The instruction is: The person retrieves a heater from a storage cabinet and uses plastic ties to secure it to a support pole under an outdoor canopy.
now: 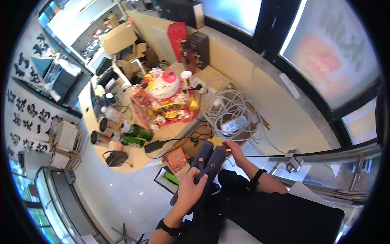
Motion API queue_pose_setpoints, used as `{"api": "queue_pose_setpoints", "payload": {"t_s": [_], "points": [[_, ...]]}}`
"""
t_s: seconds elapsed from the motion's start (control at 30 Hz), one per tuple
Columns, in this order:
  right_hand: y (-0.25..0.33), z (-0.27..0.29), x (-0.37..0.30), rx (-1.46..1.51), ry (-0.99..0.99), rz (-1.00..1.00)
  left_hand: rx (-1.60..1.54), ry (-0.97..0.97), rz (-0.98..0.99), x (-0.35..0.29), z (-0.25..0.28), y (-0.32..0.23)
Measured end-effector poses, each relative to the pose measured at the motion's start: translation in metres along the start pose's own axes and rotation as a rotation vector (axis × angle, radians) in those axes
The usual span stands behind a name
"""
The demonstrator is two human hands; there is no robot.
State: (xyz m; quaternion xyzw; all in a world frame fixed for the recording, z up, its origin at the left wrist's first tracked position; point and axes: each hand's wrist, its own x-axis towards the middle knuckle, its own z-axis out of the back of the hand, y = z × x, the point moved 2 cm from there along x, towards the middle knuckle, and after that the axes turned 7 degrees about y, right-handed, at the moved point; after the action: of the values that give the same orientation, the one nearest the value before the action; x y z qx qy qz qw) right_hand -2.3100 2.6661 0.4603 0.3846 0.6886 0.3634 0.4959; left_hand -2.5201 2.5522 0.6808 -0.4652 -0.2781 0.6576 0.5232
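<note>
My left hand point(191, 189) is wrapped round a dark grey object with two thick, rounded bars point(214, 160) side by side and small gold-coloured knobs on them; its exact kind I cannot make out. Just beyond the bars, the bent fingers of my right hand point(235, 152) are at a small bright yellow object point(216, 142), which seems pinched between them. Part of that yellow piece hides behind the grey bars. An orange patterned packet point(178, 161) lies to the left of the bars. Below it sits an open box with a green item point(171, 178) inside.
On the curved wooden desk stands a large lucky cat figure point(164, 87). Coiled grey cable point(227, 106) lies right of it, green bottles point(139, 132) and a black adapter point(154, 146) at its front left. A metal rail point(337, 189) runs along my right.
</note>
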Motion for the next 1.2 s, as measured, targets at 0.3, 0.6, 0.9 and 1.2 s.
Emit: {"api": "queue_pose_setpoints", "payload": {"t_s": [0.3, 0.6, 0.9, 1.2], "points": [[-0.035, -0.019, 0.014, -0.015, 0.295, -0.266, 0.175, -0.013, -0.038, -0.070, 0.005, 0.011], [-0.061, -0.020, 0.079, -0.404, 0.250, -0.144, 0.077, 0.028, 0.136, -0.079, -0.015, 0.033], [-0.061, 0.016, 0.128, -0.514, -0.317, 0.093, 0.021, 0.039, 0.171, -0.075, -0.020, 0.026], [-0.071, 0.003, 0.100, -1.323, -0.442, 0.234, 0.104, -0.064, 0.164, -0.081, -0.016, 0.030]]}}
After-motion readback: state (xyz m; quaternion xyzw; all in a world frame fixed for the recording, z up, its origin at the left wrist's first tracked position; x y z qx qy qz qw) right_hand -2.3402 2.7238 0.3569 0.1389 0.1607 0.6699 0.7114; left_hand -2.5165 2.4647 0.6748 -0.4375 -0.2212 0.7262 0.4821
